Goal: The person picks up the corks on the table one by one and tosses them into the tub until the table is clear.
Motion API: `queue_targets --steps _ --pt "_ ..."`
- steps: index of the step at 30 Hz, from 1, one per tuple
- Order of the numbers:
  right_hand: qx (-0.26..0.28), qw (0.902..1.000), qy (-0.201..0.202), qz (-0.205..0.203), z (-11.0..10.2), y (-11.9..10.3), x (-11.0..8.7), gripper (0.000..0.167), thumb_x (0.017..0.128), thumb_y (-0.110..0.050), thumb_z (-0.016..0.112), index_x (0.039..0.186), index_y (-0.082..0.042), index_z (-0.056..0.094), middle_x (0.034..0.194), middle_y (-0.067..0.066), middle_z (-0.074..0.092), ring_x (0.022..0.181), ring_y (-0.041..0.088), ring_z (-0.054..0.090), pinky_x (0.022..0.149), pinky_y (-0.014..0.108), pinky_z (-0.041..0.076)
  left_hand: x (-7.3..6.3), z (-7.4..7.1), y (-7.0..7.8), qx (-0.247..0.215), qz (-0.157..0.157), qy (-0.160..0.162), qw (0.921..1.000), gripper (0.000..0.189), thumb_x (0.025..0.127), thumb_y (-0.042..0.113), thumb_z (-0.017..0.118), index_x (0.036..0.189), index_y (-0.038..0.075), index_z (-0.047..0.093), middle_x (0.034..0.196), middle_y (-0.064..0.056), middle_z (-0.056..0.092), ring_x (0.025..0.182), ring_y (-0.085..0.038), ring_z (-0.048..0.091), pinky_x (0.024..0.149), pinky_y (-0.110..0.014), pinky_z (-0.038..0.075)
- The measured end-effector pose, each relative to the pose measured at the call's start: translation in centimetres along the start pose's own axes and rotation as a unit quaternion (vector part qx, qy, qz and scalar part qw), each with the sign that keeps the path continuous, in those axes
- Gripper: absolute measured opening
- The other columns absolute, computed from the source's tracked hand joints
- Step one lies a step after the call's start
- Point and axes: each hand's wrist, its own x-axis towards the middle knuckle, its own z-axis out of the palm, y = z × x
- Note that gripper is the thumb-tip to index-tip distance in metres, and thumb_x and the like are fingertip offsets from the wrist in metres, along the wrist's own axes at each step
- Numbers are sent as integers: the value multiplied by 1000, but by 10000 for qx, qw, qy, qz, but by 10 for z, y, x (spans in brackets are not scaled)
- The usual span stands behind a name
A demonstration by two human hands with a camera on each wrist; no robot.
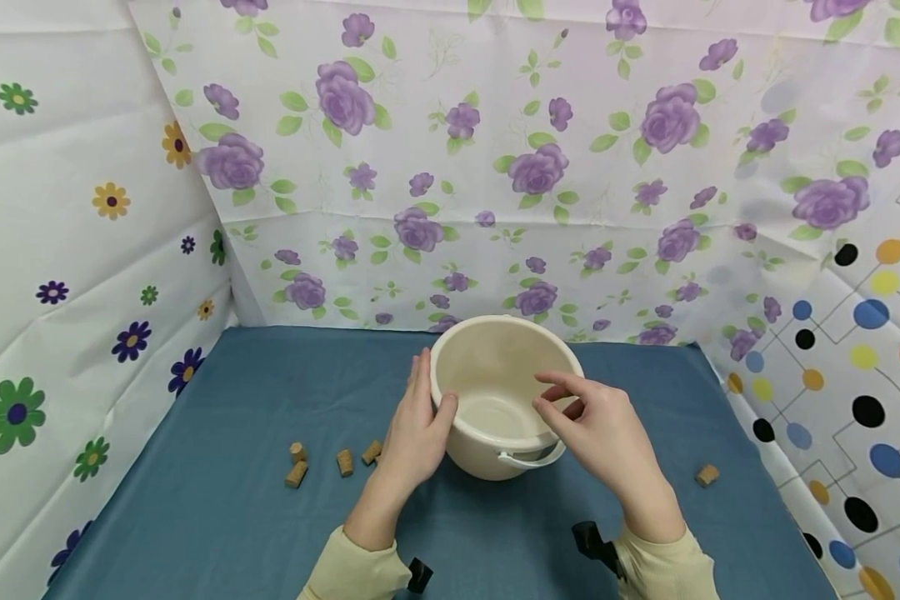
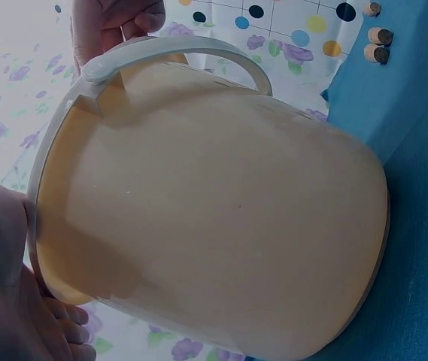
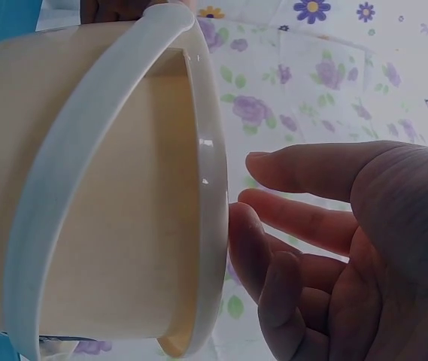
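Observation:
A cream plastic bucket stands upright on the blue cloth, its inner floor visible from above. My left hand holds it by the left side, thumb at the rim and fingers along the outer wall. Over the right part of the rim hovers my right hand, thumb and fingers apart with nothing between them. In the right wrist view, the fingertips of this hand come right at the rim. The bucket's white handle hangs down on the side toward me.
Several corks lie on the cloth left of the bucket, among them a cork near my left forearm. Another cork lies far right. A floral sheet hangs behind, with patterned sheets at both sides.

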Motion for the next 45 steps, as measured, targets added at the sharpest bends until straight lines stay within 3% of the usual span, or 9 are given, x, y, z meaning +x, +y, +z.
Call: queue_targets --steps 32,45 --pt "57 9990 438 59 1 17 -11 28 102 -22 78 130 -20 79 101 -6 77 75 6 70 59 30 55 0 1 -4 -28 -75 30 10000 77 114 46 46 174 18 8 178 -10 8 163 -29 13 125 -62 23" --pt "111 9967 798 5 3 32 -20 23 102 -23 77 125 -22 81 102 -5 78 70 6 67 57 29 54 0 1 -2 -80 49 -6 10000 77 114 46 46 174 17 8 179 -8 8 163 -27 11 125 -62 23"
